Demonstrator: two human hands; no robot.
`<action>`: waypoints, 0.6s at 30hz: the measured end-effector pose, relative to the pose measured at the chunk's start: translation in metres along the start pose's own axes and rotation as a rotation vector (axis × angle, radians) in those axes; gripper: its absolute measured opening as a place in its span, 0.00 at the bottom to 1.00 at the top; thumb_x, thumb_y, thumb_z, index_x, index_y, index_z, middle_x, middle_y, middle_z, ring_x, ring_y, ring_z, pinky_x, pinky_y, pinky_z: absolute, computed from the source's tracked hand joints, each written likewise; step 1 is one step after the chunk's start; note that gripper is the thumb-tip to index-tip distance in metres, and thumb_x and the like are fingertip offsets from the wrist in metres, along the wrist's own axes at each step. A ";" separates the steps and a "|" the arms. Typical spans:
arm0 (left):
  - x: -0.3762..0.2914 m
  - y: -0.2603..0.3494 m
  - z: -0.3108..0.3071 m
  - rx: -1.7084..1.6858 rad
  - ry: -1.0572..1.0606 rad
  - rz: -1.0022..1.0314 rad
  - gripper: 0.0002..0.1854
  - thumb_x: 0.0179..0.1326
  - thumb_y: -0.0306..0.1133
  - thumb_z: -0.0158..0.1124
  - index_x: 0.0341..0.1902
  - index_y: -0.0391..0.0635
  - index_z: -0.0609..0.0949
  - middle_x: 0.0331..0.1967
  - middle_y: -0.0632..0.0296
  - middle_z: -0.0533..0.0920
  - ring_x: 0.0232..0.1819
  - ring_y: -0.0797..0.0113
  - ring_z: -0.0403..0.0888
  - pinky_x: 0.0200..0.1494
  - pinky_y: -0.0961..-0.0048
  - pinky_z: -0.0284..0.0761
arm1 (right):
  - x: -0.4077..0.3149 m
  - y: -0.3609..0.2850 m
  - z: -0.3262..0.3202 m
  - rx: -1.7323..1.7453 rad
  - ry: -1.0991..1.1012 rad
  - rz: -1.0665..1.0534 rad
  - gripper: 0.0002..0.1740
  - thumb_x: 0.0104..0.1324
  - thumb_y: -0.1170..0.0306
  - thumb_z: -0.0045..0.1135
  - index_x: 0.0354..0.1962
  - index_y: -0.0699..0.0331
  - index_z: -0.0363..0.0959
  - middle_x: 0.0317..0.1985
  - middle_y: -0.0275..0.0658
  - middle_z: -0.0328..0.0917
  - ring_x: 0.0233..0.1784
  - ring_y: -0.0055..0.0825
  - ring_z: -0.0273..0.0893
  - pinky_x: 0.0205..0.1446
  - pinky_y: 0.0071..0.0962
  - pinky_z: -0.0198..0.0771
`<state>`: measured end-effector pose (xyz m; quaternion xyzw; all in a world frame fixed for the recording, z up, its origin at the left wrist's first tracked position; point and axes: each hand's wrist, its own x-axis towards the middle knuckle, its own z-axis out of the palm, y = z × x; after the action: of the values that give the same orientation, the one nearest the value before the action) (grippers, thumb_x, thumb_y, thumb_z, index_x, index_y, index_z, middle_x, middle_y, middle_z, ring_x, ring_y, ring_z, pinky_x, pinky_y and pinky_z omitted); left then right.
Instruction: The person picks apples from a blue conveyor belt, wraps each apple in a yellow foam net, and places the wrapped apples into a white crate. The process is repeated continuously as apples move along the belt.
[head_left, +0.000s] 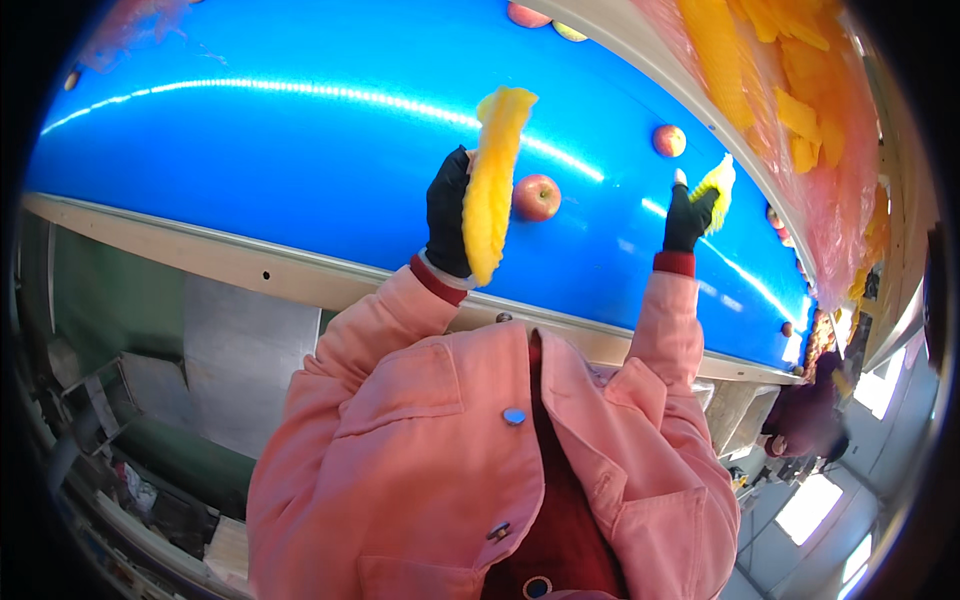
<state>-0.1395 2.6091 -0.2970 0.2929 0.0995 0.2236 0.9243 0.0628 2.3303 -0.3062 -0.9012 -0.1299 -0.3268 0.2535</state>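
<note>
My left hand (448, 217), in a black glove with the fingertips bare, holds a long yellow foam net sleeve (495, 184) upright over the blue conveyor belt (300, 150). A red apple (537, 198) lies on the belt just right of that sleeve. My right hand (688, 215), gloved the same way, grips a smaller, brighter yellow foam net (718, 191) near the belt's far side. Another red apple (669, 140) sits on the belt just beyond my right thumb. The fingers of my left hand are mostly hidden behind the sleeve.
A pale rail (675, 82) edges the belt's far side, with a pink plastic bag (810, 195) of orange foam nets (810, 90) beyond it. More apples (529, 15) lie along that rail. The near rail (247, 255) runs before me. Another person (806, 409) is at the right.
</note>
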 end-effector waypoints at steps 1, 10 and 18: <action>0.001 -0.001 0.000 -0.060 0.147 -0.054 0.12 0.69 0.39 0.51 0.43 0.43 0.74 0.27 0.67 0.78 0.27 0.78 0.77 0.29 0.82 0.73 | 0.007 0.020 0.025 0.017 0.062 -0.145 0.39 0.57 0.54 0.62 0.59 0.69 0.61 0.55 0.54 0.70 0.60 0.48 0.67 0.62 0.37 0.60; 0.042 0.041 -0.050 1.366 0.214 0.512 0.05 0.62 0.31 0.59 0.39 0.46 0.77 0.26 0.61 0.77 0.28 0.65 0.76 0.31 0.73 0.71 | 0.044 0.005 0.033 1.510 -0.488 0.956 0.33 0.67 0.49 0.45 0.57 0.67 0.62 0.55 0.50 0.70 0.56 0.46 0.70 0.60 0.43 0.67; 0.010 -0.016 0.007 1.479 -0.464 0.720 0.27 0.47 0.32 0.71 0.53 0.45 0.75 0.51 0.51 0.75 0.50 0.52 0.74 0.52 0.61 0.71 | -0.034 -0.087 -0.069 1.710 -0.704 1.046 0.39 0.68 0.40 0.34 0.63 0.64 0.55 0.61 0.44 0.64 0.63 0.38 0.65 0.63 0.34 0.65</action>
<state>-0.1225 2.5982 -0.3011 0.8729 -0.0712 0.3158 0.3650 -0.0337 2.3637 -0.2512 -0.4109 0.0212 0.3021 0.8599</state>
